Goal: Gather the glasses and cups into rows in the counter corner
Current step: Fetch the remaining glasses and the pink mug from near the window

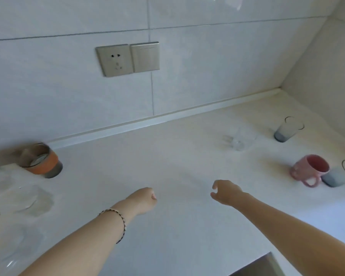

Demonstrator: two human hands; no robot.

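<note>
Nothing is gripped: left hand (143, 200) fingers (153, 196) are curled closed, right hand (226, 193) fingers half-open, apparently readied for the pink ceramic mug (310, 169).

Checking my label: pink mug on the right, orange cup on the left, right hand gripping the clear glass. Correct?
One slip: the right hand grips nothing; it hovers over the counter, apart from the clear glass. The pink mug on the right and the orange cup on the left stand as you say. The head view shows it.
</note>
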